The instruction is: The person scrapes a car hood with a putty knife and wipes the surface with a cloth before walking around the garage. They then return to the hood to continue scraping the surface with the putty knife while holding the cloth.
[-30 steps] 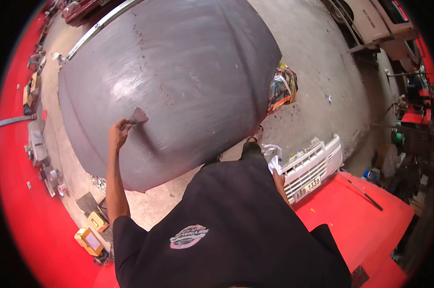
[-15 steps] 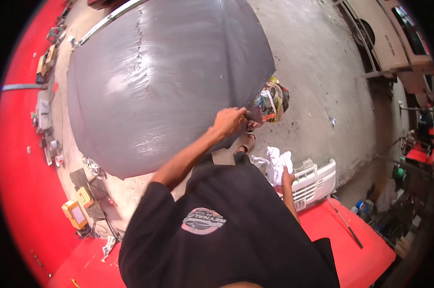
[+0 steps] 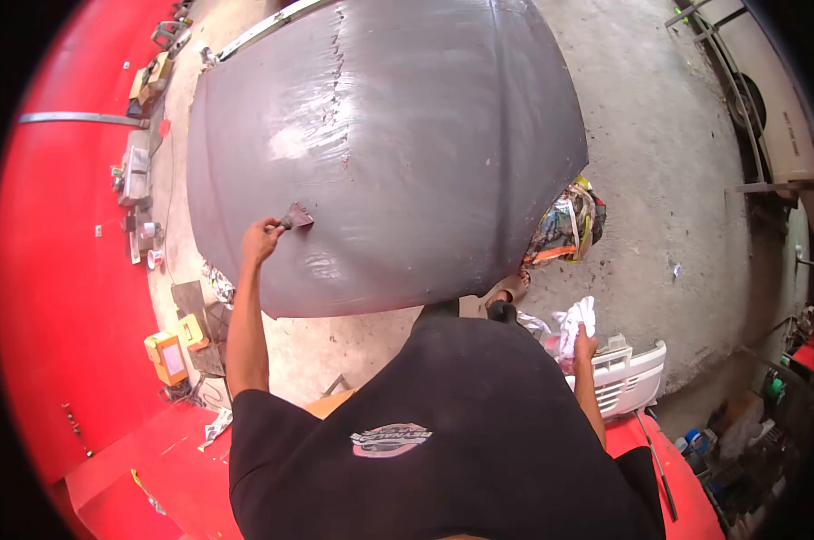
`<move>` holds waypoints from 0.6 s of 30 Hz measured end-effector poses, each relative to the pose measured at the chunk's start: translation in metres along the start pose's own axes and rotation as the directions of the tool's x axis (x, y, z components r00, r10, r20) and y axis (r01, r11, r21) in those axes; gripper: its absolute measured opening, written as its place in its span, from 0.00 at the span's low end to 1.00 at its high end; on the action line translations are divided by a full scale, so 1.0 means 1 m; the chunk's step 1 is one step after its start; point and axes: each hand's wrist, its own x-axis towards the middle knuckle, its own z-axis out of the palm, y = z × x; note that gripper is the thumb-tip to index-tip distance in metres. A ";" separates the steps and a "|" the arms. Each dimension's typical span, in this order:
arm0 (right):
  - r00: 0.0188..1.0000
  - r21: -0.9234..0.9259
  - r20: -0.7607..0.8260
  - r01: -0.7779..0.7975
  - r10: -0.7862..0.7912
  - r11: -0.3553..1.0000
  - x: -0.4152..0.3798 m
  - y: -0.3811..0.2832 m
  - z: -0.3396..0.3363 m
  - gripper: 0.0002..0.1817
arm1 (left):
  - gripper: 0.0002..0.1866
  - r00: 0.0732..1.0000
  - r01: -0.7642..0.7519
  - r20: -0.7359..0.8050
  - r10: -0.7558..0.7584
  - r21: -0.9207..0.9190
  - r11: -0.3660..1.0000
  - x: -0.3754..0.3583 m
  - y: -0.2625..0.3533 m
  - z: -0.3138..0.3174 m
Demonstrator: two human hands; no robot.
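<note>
A large grey car hood panel point(image 3: 416, 180) lies in front of me, with a line of rough, wrinkled paint running down its upper middle. My left hand point(image 3: 260, 241) is closed on the handle of a scraper point(image 3: 296, 217), whose wide blade is at the hood's surface, left of centre. Low on the right, my right hand point(image 3: 585, 344) grips a crumpled white cloth point(image 3: 574, 326), held away from the hood.
A bag of rubbish point(image 3: 569, 223) sits by the hood's right edge. A white bumper grille point(image 3: 637, 380) lies behind my right hand. At left stand a yellow work lamp point(image 3: 167, 358) and several tools along the red wall point(image 3: 60, 261).
My left hand has swung with the scraper from the hood's right edge over to its left part. The view has shifted, and my right hand still holds the cloth.
</note>
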 end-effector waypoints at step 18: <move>0.993 0.074 -0.089 -0.077 0.083 0.994 -0.064 0.083 0.004 0.30 | 0.12 0.566 -0.677 0.299 0.768 -0.364 0.640 -0.070 0.454 0.170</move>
